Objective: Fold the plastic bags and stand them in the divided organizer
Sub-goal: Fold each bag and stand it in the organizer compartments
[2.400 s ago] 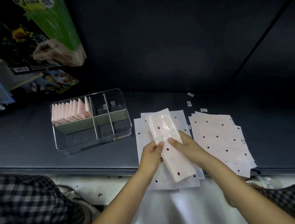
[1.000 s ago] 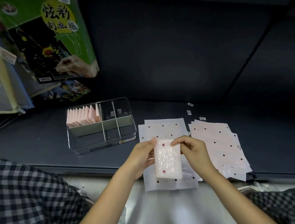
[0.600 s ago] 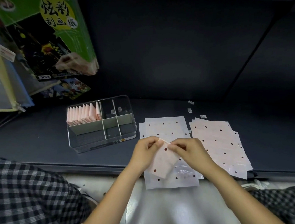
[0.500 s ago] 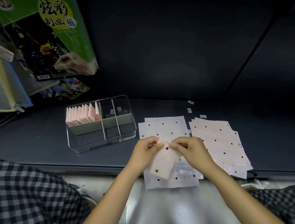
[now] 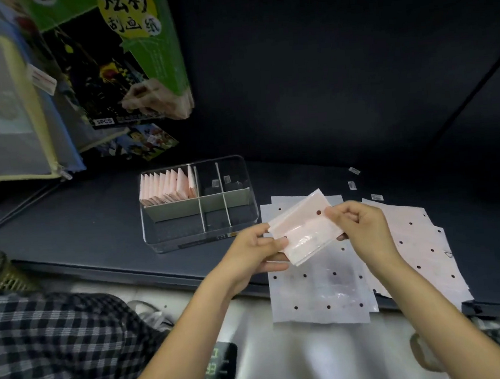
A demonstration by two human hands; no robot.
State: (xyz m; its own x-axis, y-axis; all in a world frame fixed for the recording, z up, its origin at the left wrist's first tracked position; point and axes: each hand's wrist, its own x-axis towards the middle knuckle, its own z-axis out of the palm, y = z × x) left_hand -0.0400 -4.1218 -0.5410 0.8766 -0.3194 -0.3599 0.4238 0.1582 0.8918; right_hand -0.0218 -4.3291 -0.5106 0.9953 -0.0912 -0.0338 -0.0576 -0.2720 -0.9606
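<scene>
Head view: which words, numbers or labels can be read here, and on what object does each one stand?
"炫彩刮画纸": large characters on the green and black paper pack leaning at upper left.
"5PCS": small white label at that pack's lower edge.
Green characters on the dark object at the bottom edge: cut off and blurred, unreadable.
Small white stickers on the dark shelf: too small to read.
White tag on the mesh zip pouch: blurred.

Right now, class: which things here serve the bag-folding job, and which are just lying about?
Job:
- folded bag, held by left hand and right hand
- flat bags
- divided organizer

Lying about:
- green booklet
- zip pouch
- small labels
</scene>
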